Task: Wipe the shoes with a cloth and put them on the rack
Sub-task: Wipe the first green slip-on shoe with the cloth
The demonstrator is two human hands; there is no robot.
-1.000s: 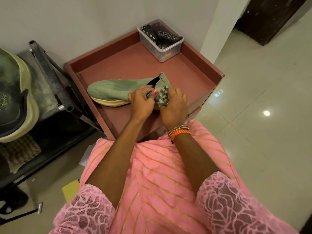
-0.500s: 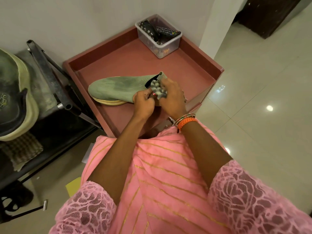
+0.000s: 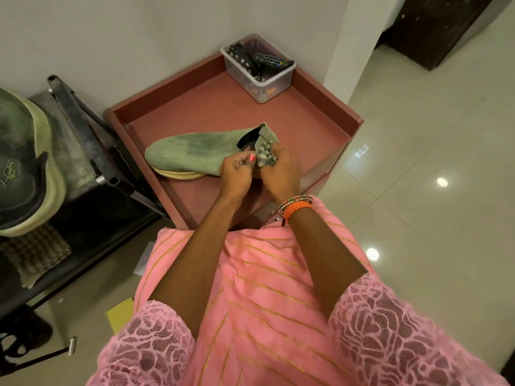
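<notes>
Wiping step: both hands' fingers (image 3: 252,158) pinch the cloth (image 3: 264,156) beside the shoe (image 3: 192,153) heel; next, rub along the upper.

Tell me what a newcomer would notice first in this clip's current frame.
Probably the green shoe lying on its sole on the red table, toe pointing left. At its heel both hands meet: the right hand grips a checked cloth, and the left hand pinches it beside the shoe's opening. Next, the clear box holding a remote in the table's far corner.
</notes>
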